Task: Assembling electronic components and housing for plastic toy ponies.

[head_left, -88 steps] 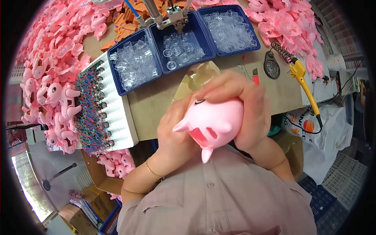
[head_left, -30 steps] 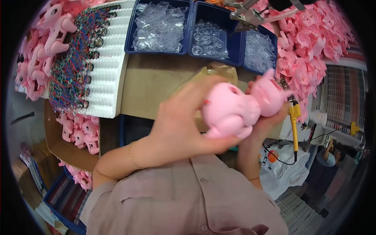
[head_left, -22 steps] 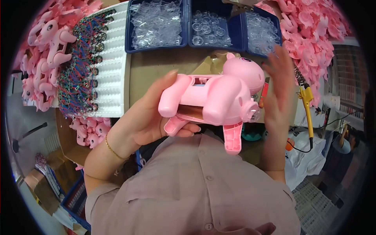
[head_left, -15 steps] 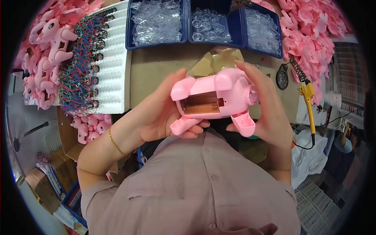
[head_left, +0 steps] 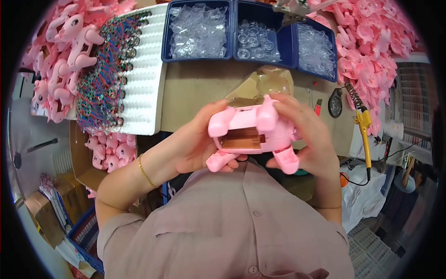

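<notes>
Between both hands I hold a pink plastic toy animal body [head_left: 245, 122], with its open rectangular cavity facing me. Short rounded legs stick out from it, and two of them point down toward my shirt. My left hand [head_left: 200, 139] is closed round the left end, thumb on top and fingers underneath. Round the right end wraps my right hand [head_left: 312, 135], its fingers over the top and thumb below. That hand partly covers the toy's right end. Behind the toy, a yellowish clear plastic bag [head_left: 274, 81] lies on the table [head_left: 195, 88].
Blue bins [head_left: 197, 59] of clear plastic parts line the back. On the left stand a white ridged foam tray [head_left: 146, 83], bundled wires [head_left: 100, 93] and pink toy bodies [head_left: 60, 83]. To the right are a yellow-handled soldering iron [head_left: 364, 130], a black oval object [head_left: 335, 95] and heaped pink parts [head_left: 371, 42].
The toy and both hands sit slightly lower in the view, and the toy is tilted a little differently. Surroundings at the left have shifted right with the head view. Both hands keep their grip.
</notes>
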`<state>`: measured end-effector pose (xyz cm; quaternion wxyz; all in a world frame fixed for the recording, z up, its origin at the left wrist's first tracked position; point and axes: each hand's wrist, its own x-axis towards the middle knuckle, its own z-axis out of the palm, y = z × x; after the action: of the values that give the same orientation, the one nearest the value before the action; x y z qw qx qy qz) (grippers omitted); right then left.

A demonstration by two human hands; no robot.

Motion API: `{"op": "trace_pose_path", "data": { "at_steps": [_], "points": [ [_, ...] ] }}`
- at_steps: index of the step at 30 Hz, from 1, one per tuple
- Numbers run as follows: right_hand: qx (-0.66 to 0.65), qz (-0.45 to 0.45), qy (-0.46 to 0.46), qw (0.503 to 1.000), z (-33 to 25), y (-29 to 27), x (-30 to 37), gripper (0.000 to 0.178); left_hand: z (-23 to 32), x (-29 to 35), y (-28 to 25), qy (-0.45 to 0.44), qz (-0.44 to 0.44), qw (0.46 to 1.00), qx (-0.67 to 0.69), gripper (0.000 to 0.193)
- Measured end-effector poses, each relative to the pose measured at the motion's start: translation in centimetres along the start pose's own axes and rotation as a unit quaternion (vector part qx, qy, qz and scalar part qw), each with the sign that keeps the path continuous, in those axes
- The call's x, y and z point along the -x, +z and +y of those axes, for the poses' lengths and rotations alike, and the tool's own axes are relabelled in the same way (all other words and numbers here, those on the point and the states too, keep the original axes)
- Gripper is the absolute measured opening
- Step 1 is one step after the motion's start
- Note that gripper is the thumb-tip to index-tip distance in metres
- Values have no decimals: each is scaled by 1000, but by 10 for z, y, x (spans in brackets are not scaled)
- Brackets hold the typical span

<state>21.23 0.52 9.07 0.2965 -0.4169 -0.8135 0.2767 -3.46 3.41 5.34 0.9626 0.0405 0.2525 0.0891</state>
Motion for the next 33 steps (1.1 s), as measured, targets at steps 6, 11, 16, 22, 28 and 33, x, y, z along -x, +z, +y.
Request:
{"op": "trace_pose_path", "data": {
  "at_steps": [6, 11, 16, 22, 28, 33],
  "points": [
    [-236, 198, 172, 936, -22, 0, 14, 90, -10, 1, -12, 312, 23, 921, -231, 74],
    [-396, 147, 187, 887, -12, 21, 9, 94, -31, 11, 4, 494, 219, 656, -527, 86],
    [-387, 86, 220, 891, -4, 15, 9, 105, -27, 16, 12, 577, 182, 435, -666, 83],
    [-502, 115, 241, 822, 23, 38, 32, 60, -25, 26, 35, 531, 157, 483, -678, 81],
    [-6, 221, 65, 973, -40, 27, -7, 68, -4, -1, 50, 552, 64, 597, -579, 89],
    [-9, 208, -14, 978, -63, 25, -14, 82, -16, 17, 23, 555, 73, 650, -513, 89]
  ]
}}
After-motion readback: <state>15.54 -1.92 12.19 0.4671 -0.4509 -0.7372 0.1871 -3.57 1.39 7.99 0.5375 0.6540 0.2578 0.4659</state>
